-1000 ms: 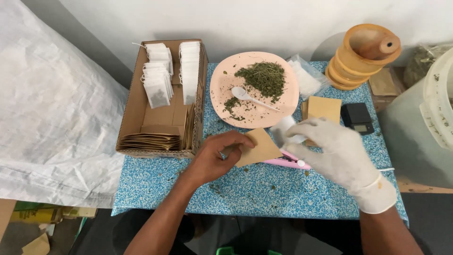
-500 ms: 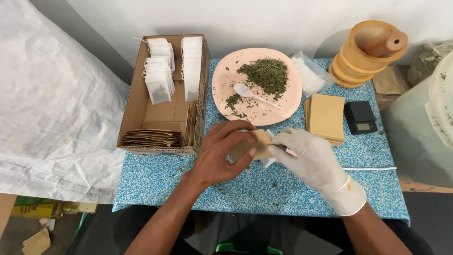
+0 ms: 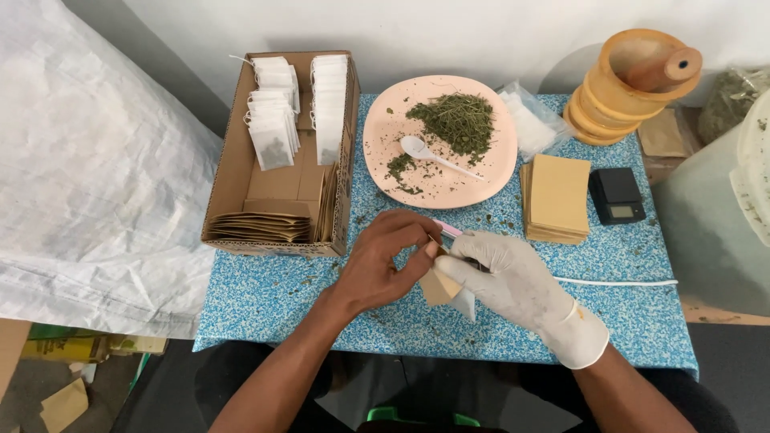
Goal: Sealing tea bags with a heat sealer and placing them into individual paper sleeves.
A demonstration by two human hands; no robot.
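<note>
Desk [image 3: 265, 305]: blue speckled top, strewn with green crumbs near the plate

Cardboard box [image 3: 233, 172]: open, at the left rear; white filter bags with strings standing in rows at the back, brown paper envelopes stacked flat at the front

Plate [image 3: 385, 136]: pink, round, beside the box; heap of dried green herb [image 3: 459, 120] toward the far edge, white plastic spoon [image 3: 433, 154] lying in the middle

Wooden mortar and pestle [image 3: 634, 84]: right rear corner, pestle resting inside

Stack of brown envelopes [image 3: 557, 196]: right of the plate, well apart from the hands; small black pocket scale [image 3: 616, 195] just beside it

Left hand [image 3: 385, 261]: bare, fingers pinched narrow on the top edge of the brown paper envelope [image 3: 437, 287]

Right hand [image 3: 513, 281]: white glove, closed round the same envelope from the right and below (a pale filter bag seems to hang beneath; a pink object shows behind the fingers, kind unclear)

Step in hand, as judged: a filter bag being slipped into the envelope, held just above the desk's near middle. Next move calls for keeping the mouth spread while the bag slides fully in

Envelope: small, flat, plain kraft brown, tilted, largely hidden by the fingers
</note>
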